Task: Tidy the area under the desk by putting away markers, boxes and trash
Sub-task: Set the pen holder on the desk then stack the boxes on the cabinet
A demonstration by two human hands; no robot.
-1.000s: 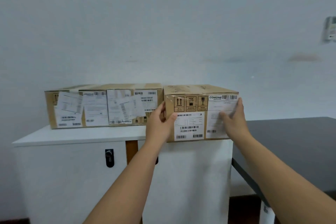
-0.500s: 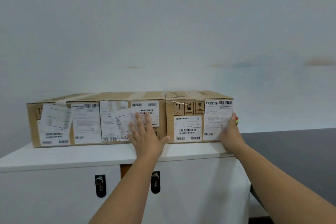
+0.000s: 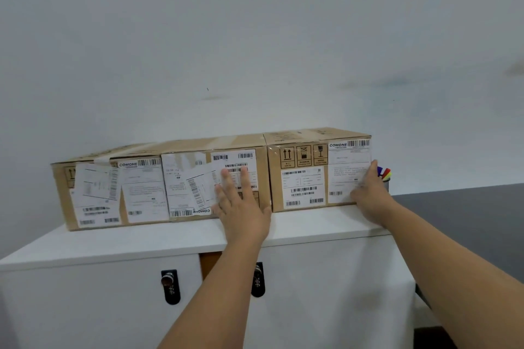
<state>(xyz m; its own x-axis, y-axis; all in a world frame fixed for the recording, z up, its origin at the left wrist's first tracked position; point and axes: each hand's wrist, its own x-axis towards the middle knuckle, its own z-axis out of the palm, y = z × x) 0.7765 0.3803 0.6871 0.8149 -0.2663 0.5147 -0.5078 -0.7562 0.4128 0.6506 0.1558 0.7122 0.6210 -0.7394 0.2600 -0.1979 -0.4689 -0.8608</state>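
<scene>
Two cardboard boxes with shipping labels stand side by side on a white cabinet (image 3: 158,241). The long box (image 3: 147,187) is on the left, the smaller box (image 3: 306,173) on the right, against the wall. My left hand (image 3: 241,207) lies flat with spread fingers against the long box's front right corner. My right hand (image 3: 368,195) presses flat on the smaller box's front right edge. Behind that hand, coloured marker caps (image 3: 385,173) stick up from a holder that is mostly hidden.
The cabinet has two doors with black locks (image 3: 170,286), keys hanging in them. A dark desk top (image 3: 467,212) adjoins the cabinet on the right. A plain pale wall rises behind the boxes.
The smaller box was slid back from the cabinet's front edge to the wall. My left hand left its side and now lies flat on the long box. The view moved closer.
</scene>
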